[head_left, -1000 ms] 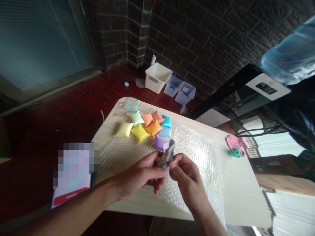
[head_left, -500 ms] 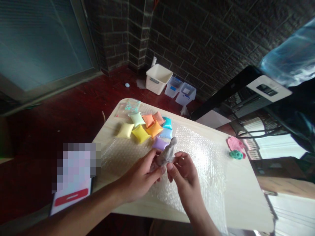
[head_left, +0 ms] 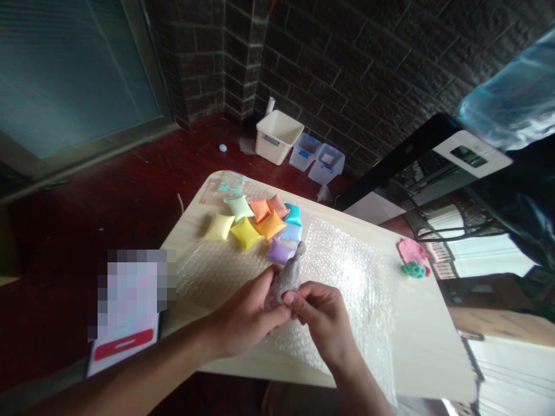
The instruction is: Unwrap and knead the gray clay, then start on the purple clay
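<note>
A grey lump of modelling clay [head_left: 289, 276] is held above the bubble wrap [head_left: 333, 277], its narrow end pointing up and away. My left hand [head_left: 247, 309] is closed around its lower left side. With thumb and forefinger, my right hand [head_left: 321, 309] pinches the lump's lower right edge. Just beyond the lump lies a purple pillow-shaped packet [head_left: 281, 251]. Behind that are more small packets, among them a yellow packet [head_left: 246, 233], an orange packet [head_left: 271, 225] and a pale green packet [head_left: 238, 207]. The underside of the lump is hidden by my fingers.
Pink clay [head_left: 411, 251] and green clay [head_left: 413, 269] sit at the right edge of the table [head_left: 429, 335]. A clear bag [head_left: 232, 184] lies at its far left corner. A phone [head_left: 125, 341] stands at left. Beyond, bins [head_left: 277, 138] stand on the floor.
The right fingers, partly spread half a second ago, now pinch the lump's lower edge. The lump has shifted slightly down and left. My left hand keeps its hold.
</note>
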`<control>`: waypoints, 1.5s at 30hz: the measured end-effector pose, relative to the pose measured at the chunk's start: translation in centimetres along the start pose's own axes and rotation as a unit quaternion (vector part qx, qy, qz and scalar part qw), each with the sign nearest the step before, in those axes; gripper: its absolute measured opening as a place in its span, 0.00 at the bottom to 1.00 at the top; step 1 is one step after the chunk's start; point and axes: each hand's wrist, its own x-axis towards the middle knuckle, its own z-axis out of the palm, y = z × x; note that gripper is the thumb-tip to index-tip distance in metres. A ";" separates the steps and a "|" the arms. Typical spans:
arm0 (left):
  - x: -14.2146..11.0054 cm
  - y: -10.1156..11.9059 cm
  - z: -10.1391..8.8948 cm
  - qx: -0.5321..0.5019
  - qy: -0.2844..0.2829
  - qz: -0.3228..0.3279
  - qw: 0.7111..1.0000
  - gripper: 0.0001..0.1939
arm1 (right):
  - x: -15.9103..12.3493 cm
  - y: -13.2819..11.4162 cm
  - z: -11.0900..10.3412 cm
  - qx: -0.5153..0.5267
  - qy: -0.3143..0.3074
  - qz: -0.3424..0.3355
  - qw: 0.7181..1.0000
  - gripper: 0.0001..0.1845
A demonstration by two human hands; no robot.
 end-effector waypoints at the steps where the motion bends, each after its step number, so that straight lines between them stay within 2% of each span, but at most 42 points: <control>1: 0.0 0.3 0.0 -0.024 -0.014 -0.012 1.000 0.09 | 0.0 0.1 -0.1 0.005 -0.003 0.001 1.000 0.17; 3: 0.2 0.6 -0.1 -0.048 -0.036 -0.029 0.998 0.08 | 0.0 0.3 -0.4 0.010 -0.013 0.007 1.000 0.17; 7: 0.6 0.6 -0.2 -0.075 -0.045 -0.040 0.995 0.14 | 0.1 0.8 -0.6 0.056 -0.011 0.037 0.998 0.18; 13: 0.5 1.2 -0.6 -0.241 -0.104 -0.090 0.961 0.13 | 0.1 0.8 -0.2 0.174 -0.013 0.082 0.981 0.20; 15: 0.5 1.4 -0.9 -0.256 -0.122 -0.097 0.954 0.13 | 0.0 0.6 -0.3 0.160 -0.035 0.078 0.983 0.20; 17: 0.5 1.2 -1.0 -0.232 -0.121 -0.088 0.961 0.13 | 0.1 0.4 -0.8 0.108 -0.062 0.058 0.991 0.19; 19: 0.6 1.0 -1.0 -0.160 -0.099 -0.065 0.980 0.13 | 0.3 0.2 -1.5 0.040 -0.059 0.021 0.997 0.19; 21: 0.6 0.6 -0.9 -0.072 -0.064 -0.041 0.995 0.14 | 0.5 0.0 -2.2 -0.004 -0.013 -0.021 1.000 0.18; 23: 0.6 0.3 -0.7 -0.005 -0.035 -0.022 0.999 0.15 | 0.6 0.1 -2.7 -0.004 0.026 -0.043 0.999 0.20; 25: 0.6 0.1 -0.6 0.030 -0.016 -0.001 0.999 0.14 | 0.7 0.3 -2.8 0.015 0.029 -0.044 0.998 0.21; 28: 0.8 -0.3 -0.7 0.066 0.007 0.030 0.997 0.13 | 0.8 0.8 -2.7 0.021 0.028 -0.035 0.999 0.17; 31: 1.0 -0.4 -1.1 0.074 0.017 0.033 0.997 0.12 | 0.9 0.9 -2.8 0.040 0.045 -0.028 0.998 0.14; 34: 1.2 -0.3 -1.4 0.058 0.029 0.030 0.997 0.15 | 1.1 0.5 -2.9 0.085 0.046 -0.015 0.995 0.16; 39: 1.5 0.0 -1.5 0.021 0.101 0.060 0.993 0.18 | 1.1 -0.3 -2.9 0.139 0.020 0.031 0.990 0.17; 45: 1.5 0.6 -1.9 -0.045 0.167 0.068 0.983 0.14 | 0.8 -0.1 -2.7 0.142 0.008 0.037 0.989 0.15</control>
